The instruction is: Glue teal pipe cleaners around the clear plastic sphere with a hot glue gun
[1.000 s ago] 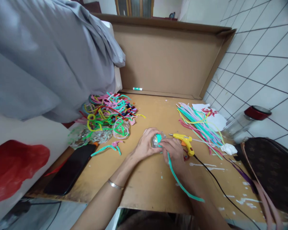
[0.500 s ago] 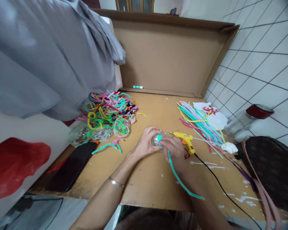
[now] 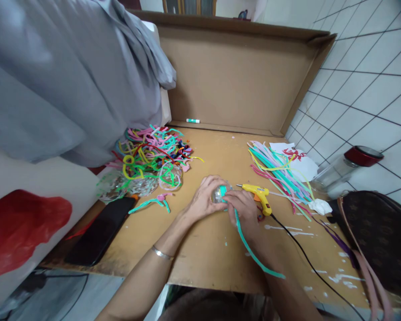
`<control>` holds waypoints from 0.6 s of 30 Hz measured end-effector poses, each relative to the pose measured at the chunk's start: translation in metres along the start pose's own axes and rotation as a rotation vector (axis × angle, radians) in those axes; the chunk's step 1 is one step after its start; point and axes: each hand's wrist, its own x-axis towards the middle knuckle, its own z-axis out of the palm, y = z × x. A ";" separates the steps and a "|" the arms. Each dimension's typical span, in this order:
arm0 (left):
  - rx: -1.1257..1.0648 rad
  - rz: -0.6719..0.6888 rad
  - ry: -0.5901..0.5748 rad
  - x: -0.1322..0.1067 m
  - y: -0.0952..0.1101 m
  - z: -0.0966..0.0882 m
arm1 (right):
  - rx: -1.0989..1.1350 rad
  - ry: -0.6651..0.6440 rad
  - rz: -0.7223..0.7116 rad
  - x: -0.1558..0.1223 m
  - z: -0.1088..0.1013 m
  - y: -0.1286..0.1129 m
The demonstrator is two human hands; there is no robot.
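Observation:
My left hand (image 3: 209, 195) is wrapped round a small clear plastic piece (image 3: 216, 196), perhaps a cup or bottle bottom, above the middle of the table. In my right hand (image 3: 243, 208) a teal pipe cleaner (image 3: 250, 252) is pinched against this piece. A short teal stretch of it shows on the clear surface, and its long free end trails down over my right forearm. Fingers cover part of the contact. Just right of my right hand lies a yellow glue gun (image 3: 260, 196), its nozzle pointing left.
Tangled pipe cleaners (image 3: 150, 154) and clear plastic pieces (image 3: 142, 184) lie left, near a black phone (image 3: 100, 232). Straight pipe cleaners (image 3: 277, 167), a clear bottle with red lid (image 3: 364, 156) and a brown bag (image 3: 374, 236) sit right. A cardboard panel (image 3: 227, 80) stands behind.
Almost nothing differs. Both hands keep the same hold on the clear piece and the pipe cleaner; the whole view has shifted very slightly.

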 end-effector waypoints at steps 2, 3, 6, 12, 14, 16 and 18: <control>0.002 -0.028 -0.015 -0.001 0.000 0.000 | -0.005 0.002 -0.001 0.000 0.000 0.000; 0.005 -0.043 -0.022 -0.001 0.000 0.000 | -0.007 0.000 0.002 -0.001 0.001 0.000; 0.012 -0.062 -0.031 -0.002 0.000 0.000 | -0.002 0.004 0.018 -0.002 0.002 0.001; 0.021 -0.038 -0.043 -0.001 -0.003 -0.001 | 0.016 0.007 0.018 -0.001 0.003 0.000; 0.014 -0.031 -0.058 0.000 -0.002 -0.003 | 0.026 0.005 0.012 0.000 0.002 0.000; 0.010 -0.034 -0.072 0.001 -0.001 -0.004 | 0.031 0.010 0.009 0.001 0.000 0.000; 0.020 -0.039 -0.097 0.002 0.001 -0.006 | 0.032 0.008 0.007 0.003 -0.002 0.001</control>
